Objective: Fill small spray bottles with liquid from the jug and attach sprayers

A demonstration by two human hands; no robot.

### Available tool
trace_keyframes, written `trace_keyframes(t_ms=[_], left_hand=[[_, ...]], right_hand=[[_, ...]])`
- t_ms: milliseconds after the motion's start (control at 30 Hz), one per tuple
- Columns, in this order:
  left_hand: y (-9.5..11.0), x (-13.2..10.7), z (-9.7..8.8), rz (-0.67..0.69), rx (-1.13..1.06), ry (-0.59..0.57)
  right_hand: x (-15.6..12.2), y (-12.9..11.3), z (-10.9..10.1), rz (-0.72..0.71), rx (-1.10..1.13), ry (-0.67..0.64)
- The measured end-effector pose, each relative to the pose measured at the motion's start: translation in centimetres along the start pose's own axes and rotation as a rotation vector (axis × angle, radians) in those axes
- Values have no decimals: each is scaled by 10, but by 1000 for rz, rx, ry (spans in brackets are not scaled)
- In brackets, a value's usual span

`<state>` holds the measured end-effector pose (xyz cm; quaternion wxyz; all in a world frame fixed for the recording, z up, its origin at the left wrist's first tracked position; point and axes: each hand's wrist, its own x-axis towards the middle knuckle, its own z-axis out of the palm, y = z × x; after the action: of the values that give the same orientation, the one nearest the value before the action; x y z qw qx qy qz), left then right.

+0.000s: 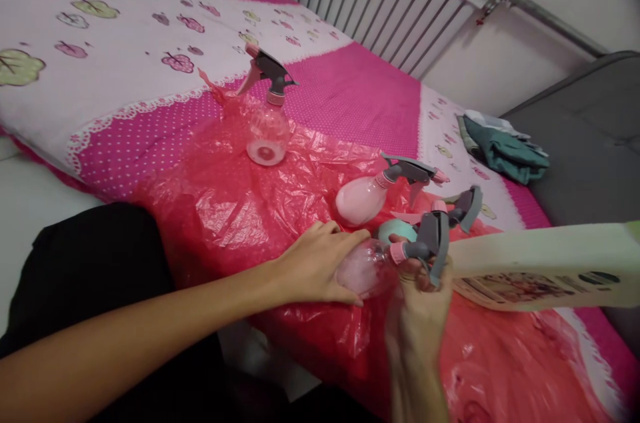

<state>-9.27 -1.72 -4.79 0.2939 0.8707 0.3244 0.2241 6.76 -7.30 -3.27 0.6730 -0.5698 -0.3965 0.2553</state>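
Observation:
A clear spray bottle with a pink collar and grey trigger head lies tilted between my two hands. My left hand wraps round its body. At the neck and spray head, my right hand is closed, some fingers hidden behind. Just beyond lies a pink spray bottle on its side. A mint-green spray bottle is partly covered by the held one. Farther left a clear spray bottle stands upright with a little whitish liquid at its bottom.
A crumpled red plastic sheet covers part of the bed. At the right lies a large whitish jug with a printed label. Folded clothes sit near the grey headboard. Metal railings stand behind the bed.

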Motion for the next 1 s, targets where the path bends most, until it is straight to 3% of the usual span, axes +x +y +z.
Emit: trace_keyframes(t_ms=[300, 433, 500, 600, 733, 867, 1000], left_hand=[[6, 0, 4, -4, 36, 36], [10, -2, -15, 23, -85, 40], [20, 0, -29, 3, -198, 110], [41, 10, -43, 32, -335, 313], [60, 24, -39, 59, -357, 338], [59, 29, -34, 56, -286, 310], [59, 30, -35, 30, -142, 395]], right_hand=[[0, -1, 10, -40, -38, 158], [-1, -7, 9, -58, -124, 162], [-2, -8, 9, -53, -146, 174], [-4, -9, 13, -55, -144, 178], [-4, -12, 15, -45, -181, 164], [-4, -15, 16, -30, -195, 140], [-7, -17, 22, -52, -168, 112]])
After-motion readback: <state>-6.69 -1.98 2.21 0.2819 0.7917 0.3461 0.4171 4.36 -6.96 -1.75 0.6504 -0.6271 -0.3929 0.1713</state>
